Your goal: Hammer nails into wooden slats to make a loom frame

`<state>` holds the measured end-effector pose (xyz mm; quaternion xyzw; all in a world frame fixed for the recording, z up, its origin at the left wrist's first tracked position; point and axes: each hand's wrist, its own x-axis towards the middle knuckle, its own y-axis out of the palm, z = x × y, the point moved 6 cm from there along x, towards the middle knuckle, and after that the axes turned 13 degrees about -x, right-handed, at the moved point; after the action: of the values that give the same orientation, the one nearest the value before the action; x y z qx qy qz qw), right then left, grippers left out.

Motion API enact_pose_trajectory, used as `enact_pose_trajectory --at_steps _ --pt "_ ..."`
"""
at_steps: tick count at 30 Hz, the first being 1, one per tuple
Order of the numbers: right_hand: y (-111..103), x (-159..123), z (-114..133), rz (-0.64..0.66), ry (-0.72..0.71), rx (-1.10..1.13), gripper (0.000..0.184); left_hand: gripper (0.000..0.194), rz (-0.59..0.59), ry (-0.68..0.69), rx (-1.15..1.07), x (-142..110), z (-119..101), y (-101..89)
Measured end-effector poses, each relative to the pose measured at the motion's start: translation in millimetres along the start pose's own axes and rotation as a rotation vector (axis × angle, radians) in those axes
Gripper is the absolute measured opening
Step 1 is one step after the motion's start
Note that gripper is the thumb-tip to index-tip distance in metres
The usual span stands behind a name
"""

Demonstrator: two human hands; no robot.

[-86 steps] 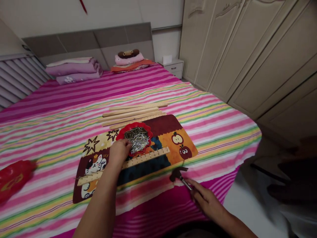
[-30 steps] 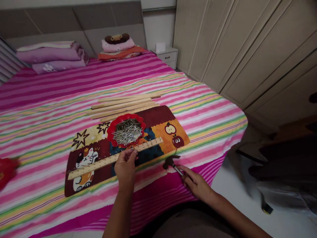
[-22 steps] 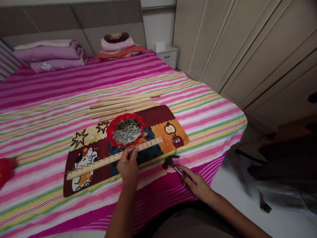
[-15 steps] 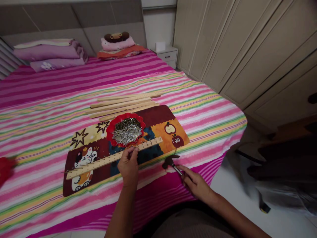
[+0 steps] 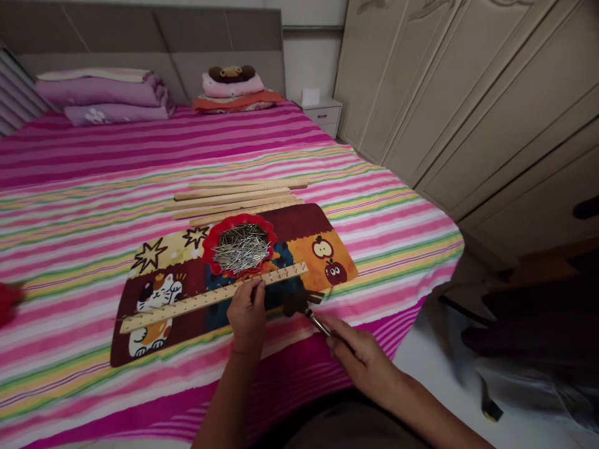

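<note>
Nails (image 5: 242,249) heap loose, bright and slender, in the scalloped red bowl (image 5: 208,247), centre of frame; others stud the squared, pale-wood strip (image 5: 196,303) slanting across the mat (image 5: 306,219) just below. Thumb and fingers of my left hand (image 5: 248,316) press together at the strip; whether they pinch a nail, I cannot tell. My right hand (image 5: 362,357) grips the hammer (image 5: 298,303). Judged advice: keep blows square, fingertips clear; bedding (image 5: 397,249) likely gives.

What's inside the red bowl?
The bowl holds a messy heap of silvery nails. They cover its bottom, so I can't see what's down there; the wavy red rim shows around them.
</note>
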<state>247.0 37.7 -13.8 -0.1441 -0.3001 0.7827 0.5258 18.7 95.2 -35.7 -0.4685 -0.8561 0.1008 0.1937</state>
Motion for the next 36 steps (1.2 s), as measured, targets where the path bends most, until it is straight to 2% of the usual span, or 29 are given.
enact_pose_trajectory --at_steps 6,8,10,14,18,21,25,27,30,32,36 --pt "-17 48 53 -0.101 -0.193 -0.075 0.044 0.022 0.035 0.104 0.061 0 -1 2.5" --pt "-16 58 61 -0.124 -0.25 -0.151 0.045 0.022 0.028 0.122 0.065 -1 -2 2.2" --pt "-9 64 63 -0.091 -0.275 -0.235 0.046 0.022 0.023 0.134 0.061 -1 -1 2.1" --pt "1 61 58 0.015 -0.234 -0.284 0.044 0.021 0.023 0.178 0.038 0 1 2.8" --pt "-10 38 54 0.026 -0.201 -0.137 0.044 0.021 -0.019 0.229 -0.014 1 2 2.9" --pt "-10 15 36 0.086 -0.127 -0.058 0.046 0.022 -0.028 0.22 -0.02 -2 -1 1.8" --pt "3 -9 -12 0.108 0.001 -0.025 0.047 0.024 -0.03 0.216 0.015 -2 -13 -13.7" --pt "11 -16 -37 0.088 0.054 -0.014 0.047 0.024 -0.06 0.235 0.077 7 -24 -29.2" --pt "20 -20 -65 0.053 0.119 -0.03 0.046 0.025 -0.064 0.236 0.262 36 -37 -47.3" --pt "23 -21 -77 0.041 0.172 -0.027 0.047 0.024 0.028 0.195 0.419 59 -40 -46.6" --pt "27 -22 -85 0.048 0.225 0.003 0.049 0.023 0.266 0.042 0.699 90 -33 -24.7"
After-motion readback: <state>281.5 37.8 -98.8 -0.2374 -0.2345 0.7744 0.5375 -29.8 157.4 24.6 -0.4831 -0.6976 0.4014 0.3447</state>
